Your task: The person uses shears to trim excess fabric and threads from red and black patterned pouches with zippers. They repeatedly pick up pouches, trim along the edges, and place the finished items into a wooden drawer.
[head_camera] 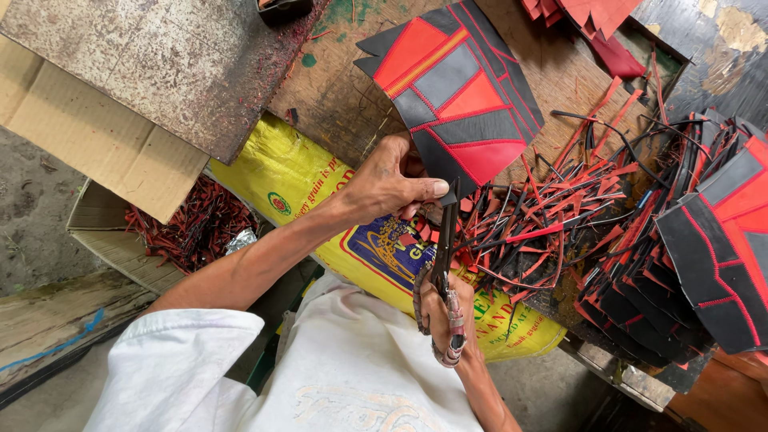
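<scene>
The red-and-black stitched panel (pixel 456 96) sits at upper centre of frame, a fan shape w/ grey and red wedges and an orange stripe. The left hand (pixel 392 182) pinches its lower edge, probably to keep it taut for the scissors (pixel 444 264). The right hand (pixel 444 316) grips their wrapped handles, blades almost shut. Trimmed strips (pixel 552 216) lie at centre right, a stack of panels (pixel 704 256) at far right.

Yellow sack (pixel 276 172), cardboard box (pixel 104 132)
</scene>
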Demonstrator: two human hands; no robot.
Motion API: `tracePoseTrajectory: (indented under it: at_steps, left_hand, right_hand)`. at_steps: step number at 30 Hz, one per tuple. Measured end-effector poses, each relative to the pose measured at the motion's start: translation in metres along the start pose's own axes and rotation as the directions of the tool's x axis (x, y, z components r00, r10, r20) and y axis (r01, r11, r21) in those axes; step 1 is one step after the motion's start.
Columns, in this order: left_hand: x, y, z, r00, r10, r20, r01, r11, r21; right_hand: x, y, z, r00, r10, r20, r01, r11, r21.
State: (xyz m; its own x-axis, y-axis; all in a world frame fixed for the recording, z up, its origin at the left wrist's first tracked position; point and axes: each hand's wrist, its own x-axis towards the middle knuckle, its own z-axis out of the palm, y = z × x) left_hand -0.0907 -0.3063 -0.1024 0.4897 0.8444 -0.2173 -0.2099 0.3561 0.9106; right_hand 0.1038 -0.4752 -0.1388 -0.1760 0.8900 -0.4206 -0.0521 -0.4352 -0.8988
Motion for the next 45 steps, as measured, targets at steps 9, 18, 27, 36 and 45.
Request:
tracePoseTrajectory:
  at_steps: [9, 18, 27, 36, 45]
  left_hand:
    - [0.002, -0.001, -0.002, 1.0, -0.016, 0.004, 0.016, 1.0, 0.0]
    - [-0.094, -0.029, 0.065, 0.964, 0.241, -0.117, -0.155, 0.858, 0.49]
    - [-0.11, -0.046, 0.121, 0.932, 0.241, -0.27, -0.048, 0.821, 0.569]
    - [-0.109, -0.037, 0.102, 0.975, -0.001, -0.223, 0.143, 0.772, 0.619]
    - [-0.007, -0.054, 0.002, 0.973, -0.129, -0.193, -0.007, 0.815, -0.58]
  right_hand:
    - [0.003, -0.014, 0.013, 0.949, 0.264, -0.171, -0.277, 0.959, -0.057]
    - [0.018, -0.003, 0.011, 0.988, 0.087, -0.125, -0.099, 0.991, -0.093]
    - [0.027, 0.006, 0.006, 0.993, -0.07, -0.1, 0.067, 0.997, -0.031]
    - [0.03, 0.029, 0.001, 0.997, 0.062, -0.051, -0.058, 0.995, 0.083]
    - [0.0, -0.009, -0.006, 0.982, 0.175, -0.071, -0.17, 0.983, 0.061]
